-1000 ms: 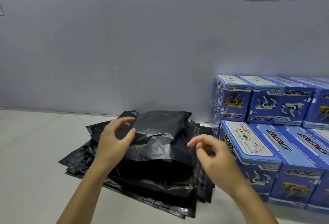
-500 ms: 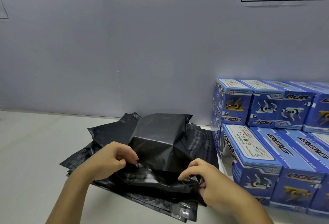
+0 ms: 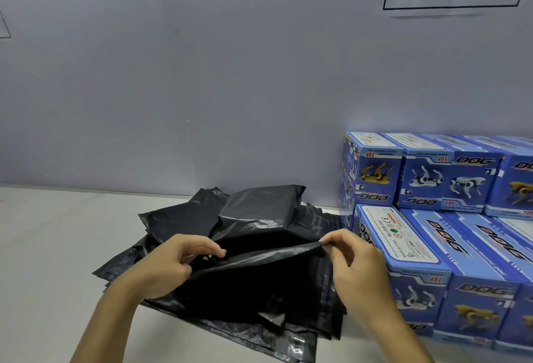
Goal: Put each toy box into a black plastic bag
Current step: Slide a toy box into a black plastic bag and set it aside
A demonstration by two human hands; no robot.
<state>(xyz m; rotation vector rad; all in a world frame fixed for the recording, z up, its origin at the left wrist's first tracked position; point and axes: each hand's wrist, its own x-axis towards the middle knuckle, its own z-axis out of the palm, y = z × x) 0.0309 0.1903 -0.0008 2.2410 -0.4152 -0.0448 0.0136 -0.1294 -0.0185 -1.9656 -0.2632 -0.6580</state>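
While boxes stand just right, left hand and right hand each pinch the bag edge.

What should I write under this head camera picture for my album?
Left hand and right hand pinch a black plastic bag off the bag pile, beside stacked blue toy boxes.

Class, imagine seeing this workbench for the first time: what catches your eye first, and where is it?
Bright blue toy boxes stacked at the right. Then the heap of black plastic bags in the middle, where the left hand and right hand pinch the top bag's edge.
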